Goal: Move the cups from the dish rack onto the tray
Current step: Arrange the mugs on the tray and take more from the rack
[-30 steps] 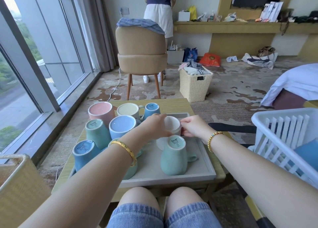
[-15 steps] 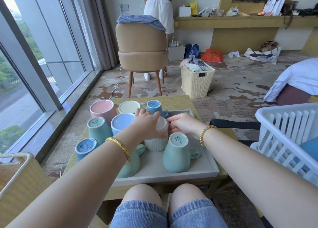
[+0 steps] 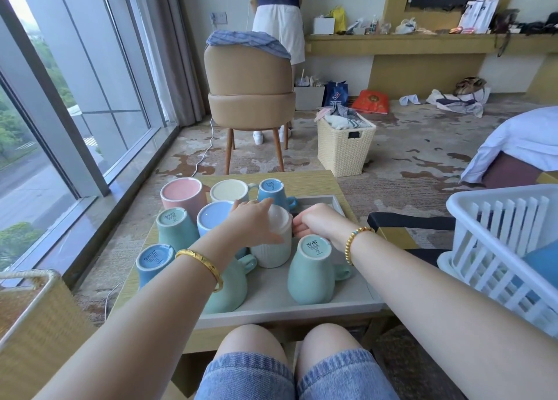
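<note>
A white ribbed cup [image 3: 273, 248] stands upside down in the middle of the grey tray [image 3: 347, 297]. My left hand [image 3: 252, 223] lies over its left side and base. My right hand [image 3: 317, 223] grips it from the right. Several pastel cups stand upside down around it, among them a green mug [image 3: 311, 271], a pink cup [image 3: 182, 194] and a blue mug [image 3: 152, 262]. The white dish rack [image 3: 498, 248] stands at the right with something blue [image 3: 543, 262] inside.
The tray rests on a small wooden table [image 3: 308, 182] above my knees. A wicker basket [image 3: 30, 324] stands at the near left, a tan chair [image 3: 249, 91] and a woven hamper [image 3: 344, 146] beyond the table. A person stands behind the chair.
The white cup went from held in the air to standing on the tray. Both hands stayed on it. The camera tilted slightly.
</note>
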### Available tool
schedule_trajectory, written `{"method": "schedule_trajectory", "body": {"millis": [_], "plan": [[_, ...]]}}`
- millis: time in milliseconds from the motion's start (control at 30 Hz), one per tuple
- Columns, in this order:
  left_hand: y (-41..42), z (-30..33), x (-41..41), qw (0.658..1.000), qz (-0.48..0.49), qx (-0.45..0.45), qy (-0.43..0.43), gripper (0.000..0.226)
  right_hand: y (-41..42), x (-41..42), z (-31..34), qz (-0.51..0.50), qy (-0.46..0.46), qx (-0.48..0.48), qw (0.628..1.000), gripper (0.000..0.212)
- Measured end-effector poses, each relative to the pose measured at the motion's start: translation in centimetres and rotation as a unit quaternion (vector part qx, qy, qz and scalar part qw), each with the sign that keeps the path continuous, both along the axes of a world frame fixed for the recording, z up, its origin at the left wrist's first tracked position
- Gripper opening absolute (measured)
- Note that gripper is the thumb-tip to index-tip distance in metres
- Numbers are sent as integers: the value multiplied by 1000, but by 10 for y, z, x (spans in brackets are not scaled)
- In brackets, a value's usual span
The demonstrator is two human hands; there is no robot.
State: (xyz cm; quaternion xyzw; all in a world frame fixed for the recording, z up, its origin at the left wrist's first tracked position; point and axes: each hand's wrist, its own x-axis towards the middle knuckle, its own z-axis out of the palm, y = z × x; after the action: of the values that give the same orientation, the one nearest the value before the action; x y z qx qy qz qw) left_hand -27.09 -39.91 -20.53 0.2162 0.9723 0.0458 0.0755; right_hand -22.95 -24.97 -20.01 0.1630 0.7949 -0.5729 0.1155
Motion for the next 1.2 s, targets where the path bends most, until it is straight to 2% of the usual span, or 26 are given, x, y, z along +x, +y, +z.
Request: {"method": "schedule_trajectory", "body": {"millis": [267, 700, 800, 900, 967, 1033, 1100, 1200], "plan": [[7, -8, 4, 997, 36, 28, 61, 81, -1, 5, 0, 4, -3, -18, 1000, 36], [9, -18, 16, 989, 90, 59, 105, 85, -1, 16, -2, -21, 34, -57, 998, 30], [12, -18, 27, 983, 85, 88, 134, 74, 0, 22, -5, -47, 44, -57, 996, 32], [16, -10, 41, 976, 48, 152, 152, 50, 0, 32, -6, -75, 65, -16, 995, 34], [20, -4, 53, 975, 2, 172, 138, 41, 1, 41, -5, -98, 80, -3, 992, 32], [22, 1, 66, 977, -31, 191, 85, 40, 3, 52, -3, -117, 91, 27, 989, 32], [23, 3, 78, 980, -50, 193, 29, 46, 7, 62, -2, -133, 104, 65, 984, 31], [25, 2, 90, 985, -63, 158, -4, 61, 8, 76, -3, -145, 115, 93, 978, 32]]}}
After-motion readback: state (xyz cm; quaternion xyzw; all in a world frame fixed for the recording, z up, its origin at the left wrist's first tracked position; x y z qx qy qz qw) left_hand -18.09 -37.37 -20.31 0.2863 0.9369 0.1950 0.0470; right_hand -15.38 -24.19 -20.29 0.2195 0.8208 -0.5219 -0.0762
